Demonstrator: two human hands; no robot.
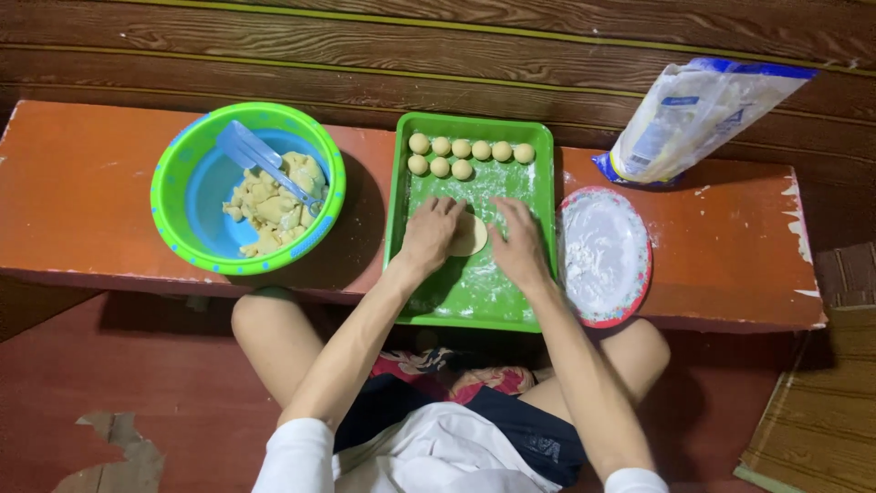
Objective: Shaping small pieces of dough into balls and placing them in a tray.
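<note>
A green rectangular tray (538, 137), dusted with flour, lies on an orange-red low bench. Several pale dough balls (461, 149) sit in two rows at its far end. A flattened round of dough (472, 236) lies in the tray's middle. My left hand (429, 233) presses on its left side with fingers spread flat. On the round's right edge rests my right hand (520, 242), fingers down on the tray. Neither hand grips anything.
A green and blue bowl (173, 196) at the left holds yellowish chunks and a pale blue scoop (255, 155). A floured red-rimmed plate (604, 256) lies right of the tray. A flour bag (693, 114) leans against the wooden wall. My knees are under the bench.
</note>
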